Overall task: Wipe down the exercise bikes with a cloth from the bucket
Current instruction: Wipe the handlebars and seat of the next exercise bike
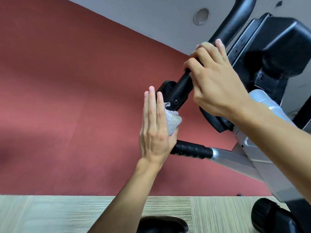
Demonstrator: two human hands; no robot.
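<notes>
- Head view: left hand [154,130] has its fingers [152,105] straight, flat palm pressing a small wadded cloth [172,122] against the end of the black handlebar [180,91] of the exercise bike [277,52], near the bracket screw.
- Right hand [217,84] is curled round the same handlebar higher up, gripping it; a sliver of pale fabric shows at its fingertips, cannot tell if it is more of the cloth.
- Cloth: terry-looking, soft, light, likely damp. It bunches and conforms, no stiffness. Held only by palm pressure here, so my guess is it slips out if pressure drops; wrapping it round the bar would hold better.
- Handlebar: rigid, looks rubbery or foam-coated, good friction, safe to grip hard for bracing.
- Lower grip [191,149]: black and knobbly, on a silver frame tube [235,158], just below the left hand; not touched by the cloth.
- Bike is likely heavy and stable; hold by the bars, not the plastic console housing.
- Bucket not in view. Red wall [67,98] behind, striped floor [50,214] below.
</notes>
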